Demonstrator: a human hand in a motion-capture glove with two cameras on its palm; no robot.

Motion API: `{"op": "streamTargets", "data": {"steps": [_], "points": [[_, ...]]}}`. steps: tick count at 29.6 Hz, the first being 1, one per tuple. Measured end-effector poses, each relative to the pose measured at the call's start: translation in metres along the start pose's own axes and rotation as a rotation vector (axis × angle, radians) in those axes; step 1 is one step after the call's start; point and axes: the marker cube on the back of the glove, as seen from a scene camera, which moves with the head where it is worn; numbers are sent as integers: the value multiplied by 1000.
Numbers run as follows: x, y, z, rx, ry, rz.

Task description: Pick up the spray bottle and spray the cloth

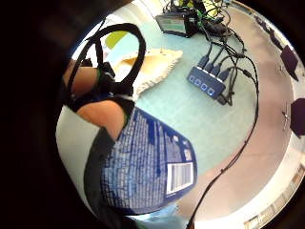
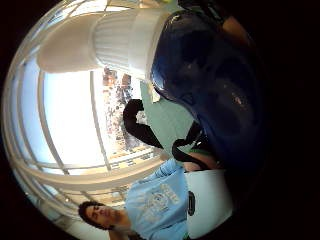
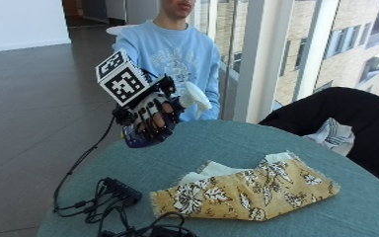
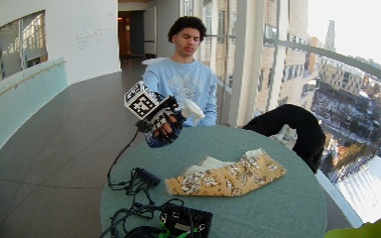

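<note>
A person at a round table (image 3: 255,143) holds a blue spray bottle (image 3: 151,129) up off the tabletop, the gloved right hand (image 3: 151,112) wrapped around its body and the white nozzle (image 3: 195,97) aimed roughly toward the yellow flowered cloth (image 3: 248,190), which lies flat on the table well apart from it. The pick-up looks complete; the spraying appears yet to come, with no mist visible

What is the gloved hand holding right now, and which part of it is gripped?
The gloved right hand holds a dark blue plastic spray bottle with a white nozzle, fingers wrapped around its body below the nozzle, lifted above the table.
</note>
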Motion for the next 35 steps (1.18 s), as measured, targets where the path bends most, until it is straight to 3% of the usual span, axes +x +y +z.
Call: {"op": "streamTargets", "data": {"steps": [13, 35], "points": [[-17, -18, 26, -85, 110, 45], [-15, -18, 20, -81, 138, 63]]}}
